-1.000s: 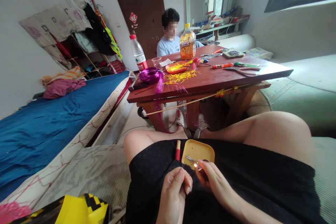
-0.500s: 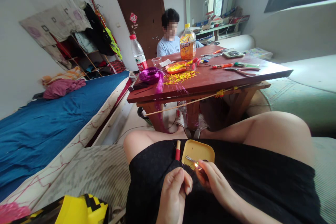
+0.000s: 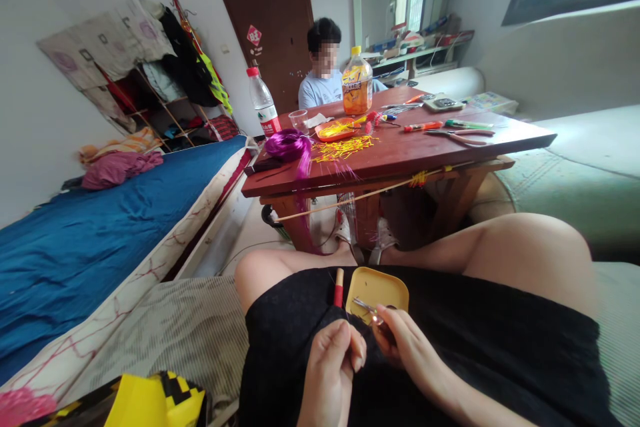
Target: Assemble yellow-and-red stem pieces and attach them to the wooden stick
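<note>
Over my lap, my left hand (image 3: pixel 336 350) is closed in a pinch, with a thin dark thread (image 3: pixel 347 312) leading up from the fingertips. Close beside it, my right hand (image 3: pixel 403 340) is wrapped round small scissors (image 3: pixel 364 305), whose metal tips point left over a tray. A lighter (image 3: pixel 376 321) with a small glint shows at the same fingers; its body is mostly hidden. The yellow tray (image 3: pixel 385 280) lies on the black cloth (image 3: pixel 480 340) with a few dark bits in it. Left of the tray rests a short red-and-tan stick (image 3: pixel 339 288).
Ahead is a red-brown table (image 3: pixel 415 150) with a purple thread bundle (image 3: pixel 287 145), yellow pieces (image 3: pixel 345 147), pliers (image 3: pixel 463 138) and a drink bottle (image 3: pixel 357 83). A thin stick (image 3: pixel 345 197) crosses its front. Behind sits a person (image 3: pixel 320 87). A blue bed (image 3: pixel 110 213) stands left.
The bright flame at my right fingers has shrunk to a small reddish glint. Both hands stay nearly in place.
</note>
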`<state>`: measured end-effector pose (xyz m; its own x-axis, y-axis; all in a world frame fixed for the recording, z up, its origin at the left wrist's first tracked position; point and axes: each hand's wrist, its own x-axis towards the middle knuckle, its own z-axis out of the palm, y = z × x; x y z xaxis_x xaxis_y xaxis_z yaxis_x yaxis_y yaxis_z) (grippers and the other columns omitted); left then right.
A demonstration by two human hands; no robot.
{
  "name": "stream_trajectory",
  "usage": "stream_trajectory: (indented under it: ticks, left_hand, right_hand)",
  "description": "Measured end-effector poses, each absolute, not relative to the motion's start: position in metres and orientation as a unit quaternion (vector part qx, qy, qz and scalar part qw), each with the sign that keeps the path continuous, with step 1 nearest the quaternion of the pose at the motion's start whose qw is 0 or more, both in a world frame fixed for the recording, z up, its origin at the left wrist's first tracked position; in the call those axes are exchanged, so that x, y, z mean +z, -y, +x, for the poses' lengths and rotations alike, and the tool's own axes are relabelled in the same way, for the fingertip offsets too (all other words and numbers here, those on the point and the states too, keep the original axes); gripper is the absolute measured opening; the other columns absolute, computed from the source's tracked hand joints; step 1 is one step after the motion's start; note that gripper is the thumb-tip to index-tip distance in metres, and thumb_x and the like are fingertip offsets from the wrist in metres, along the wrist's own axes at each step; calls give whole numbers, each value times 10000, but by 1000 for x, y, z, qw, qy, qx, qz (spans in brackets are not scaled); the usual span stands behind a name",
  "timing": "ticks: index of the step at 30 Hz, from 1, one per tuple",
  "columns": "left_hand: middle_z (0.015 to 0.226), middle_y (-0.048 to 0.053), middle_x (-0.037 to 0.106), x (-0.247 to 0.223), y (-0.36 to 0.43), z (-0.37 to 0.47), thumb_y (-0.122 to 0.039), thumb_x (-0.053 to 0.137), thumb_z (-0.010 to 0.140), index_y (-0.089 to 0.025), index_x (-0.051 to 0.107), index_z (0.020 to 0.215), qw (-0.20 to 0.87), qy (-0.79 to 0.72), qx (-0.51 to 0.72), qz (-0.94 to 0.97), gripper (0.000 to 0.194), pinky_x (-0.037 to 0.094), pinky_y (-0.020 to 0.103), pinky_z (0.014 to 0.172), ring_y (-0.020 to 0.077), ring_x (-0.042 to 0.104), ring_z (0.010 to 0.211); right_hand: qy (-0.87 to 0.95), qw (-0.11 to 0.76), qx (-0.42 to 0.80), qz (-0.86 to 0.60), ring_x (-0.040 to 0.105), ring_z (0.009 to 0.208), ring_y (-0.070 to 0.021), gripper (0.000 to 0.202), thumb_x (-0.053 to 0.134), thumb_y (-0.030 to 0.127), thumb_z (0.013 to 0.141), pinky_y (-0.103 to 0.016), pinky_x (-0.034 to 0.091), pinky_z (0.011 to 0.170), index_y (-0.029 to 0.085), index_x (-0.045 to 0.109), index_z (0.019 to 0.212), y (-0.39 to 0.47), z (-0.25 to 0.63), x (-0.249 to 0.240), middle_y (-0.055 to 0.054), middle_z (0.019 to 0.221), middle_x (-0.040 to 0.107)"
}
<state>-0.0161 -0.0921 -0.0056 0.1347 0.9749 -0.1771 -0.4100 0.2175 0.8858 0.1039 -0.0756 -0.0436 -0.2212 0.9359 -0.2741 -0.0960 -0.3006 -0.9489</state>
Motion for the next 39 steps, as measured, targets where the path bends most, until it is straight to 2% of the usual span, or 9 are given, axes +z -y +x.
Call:
stream_trajectory:
  ticks: [9, 14, 16, 18, 20, 22, 24, 31, 39]
  left_hand:
    - [472, -25, 381, -5, 92, -16, -428, 605, 739, -171, 464, 445, 669, -407, 520, 342, 414, 230, 277, 545, 120, 325, 517]
    - [473, -24, 389, -6, 92, -17, -426, 613, 732, -169, 464, 444, 671, -403, 524, 336, 414, 224, 275, 540, 117, 328, 515]
    - [473, -26, 385, -7, 93, -17, -421, 616, 731, -168, 466, 448, 671, -403, 525, 333, 409, 221, 273, 537, 115, 327, 514]
    - [467, -29, 378, -7, 93, -17, -416, 620, 730, -167, 466, 449, 672, -403, 525, 332, 406, 217, 272, 532, 114, 325, 510]
    - [461, -32, 375, -8, 92, -18, -413, 624, 728, -167, 471, 456, 672, -404, 526, 329, 397, 216, 271, 528, 113, 326, 506]
    - [460, -34, 376, -9, 91, -19, -409, 625, 729, -165, 481, 465, 671, -406, 528, 326, 387, 217, 270, 527, 112, 324, 504]
    - [465, -34, 378, -9, 90, -20, -405, 622, 733, -163, 486, 472, 667, -410, 532, 324, 381, 222, 269, 531, 112, 325, 508]
    - [482, -32, 385, -7, 89, -22, -390, 601, 756, -158, 486, 483, 661, -416, 538, 316, 377, 236, 265, 540, 111, 331, 525]
    - [492, -30, 390, -5, 89, -22, -365, 583, 777, -156, 500, 492, 649, -422, 555, 304, 363, 258, 262, 554, 112, 330, 535]
  right_hand:
    - [450, 379, 632, -504, 244, 395, -84, 499, 231, 564, 820, -229, 206, 395, 218, 320, 471, 76, 101, -42, 68, 438, 266]
    - [494, 357, 564, -557, 258, 380, -92, 537, 39, 550, 852, -228, 239, 395, 224, 275, 497, 60, 111, -43, 72, 437, 223]
    - [533, 339, 516, -579, 331, 402, -107, 555, 9, 531, 870, -231, 290, 422, 217, 330, 543, 43, 124, -48, 66, 444, 277]
    - [581, 308, 454, -601, 466, 519, -128, 489, 138, 490, 907, -244, 378, 520, 199, 446, 664, 22, 136, -58, 42, 537, 437]
    - [631, 248, 396, -620, 554, 673, -149, 304, 377, 406, 903, -291, 441, 639, 162, 536, 816, 4, 143, -72, -2, 717, 569]
    - [675, 186, 349, -623, 585, 822, -167, 219, 497, 326, 880, -353, 476, 731, 143, 562, 982, -8, 142, -88, -44, 949, 602]
    - [711, 133, 312, -616, 581, 912, -186, 249, 525, 293, 873, -391, 486, 777, 155, 547, 1079, -14, 135, -102, -63, 1086, 575]
    - [783, 57, 229, -575, 552, 998, -213, 269, 520, 286, 876, -431, 461, 837, 164, 535, 1116, -9, 129, -110, -75, 1157, 547]
    - [774, -12, 256, -578, 593, 894, -180, 233, 518, 294, 878, -380, 496, 768, 157, 559, 1061, 19, 121, -115, -57, 1061, 591]
